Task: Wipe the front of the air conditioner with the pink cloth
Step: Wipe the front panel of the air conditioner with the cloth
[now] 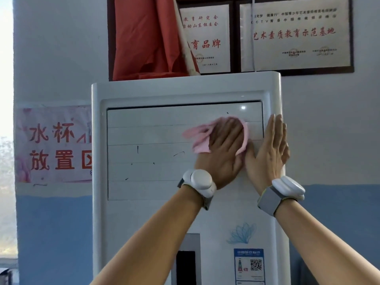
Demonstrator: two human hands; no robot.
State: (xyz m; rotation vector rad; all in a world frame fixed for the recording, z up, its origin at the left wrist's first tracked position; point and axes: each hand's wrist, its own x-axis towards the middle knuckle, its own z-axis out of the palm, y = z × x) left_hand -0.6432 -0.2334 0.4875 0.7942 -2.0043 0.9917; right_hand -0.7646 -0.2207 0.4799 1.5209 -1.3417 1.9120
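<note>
We find the air conditioner [144, 95] cased in white plastic, smooth and semi-glossy, with a bright light spot reflected on its louvre panel [156, 136]; that panel carries several dark marks. The pink cloth [200, 138] looks soft and matt, a fleecy fabric, creased where it bunches. The wristbands [269, 199] appear to be grey woven textile holding glossy white plastic pods [200, 182]. The red flag [141, 38] is thin matt cloth. The plaques [294, 36] show a brushed, metal-like sheen in dark frames. The wall poster [53, 145] looks like thin printed paper or film.
</note>
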